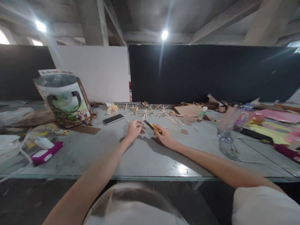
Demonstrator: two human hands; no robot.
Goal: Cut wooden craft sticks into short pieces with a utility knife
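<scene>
My left hand (135, 129) pinches a short pale wooden stick (143, 118), which points up from the fingertips. In my right hand (164, 135) is a yellow and black utility knife (154, 128), gripped by its handle. Its dark front end points toward the stick, close to the left fingers; I cannot tell whether it touches. Beyond both hands lie several pale wooden sticks (175, 120), some crossed into star-like shapes (135, 109). A phone (113, 119) rests on the table just left of them.
On the grey table (140, 162) stand a large printed bag (67, 103) at left and a clear bottle (226, 134) at right. Cardboard pieces (187, 110) and a glue stick (203, 112) lie at the back. Purple boxes (47, 153) and cables flank the work area.
</scene>
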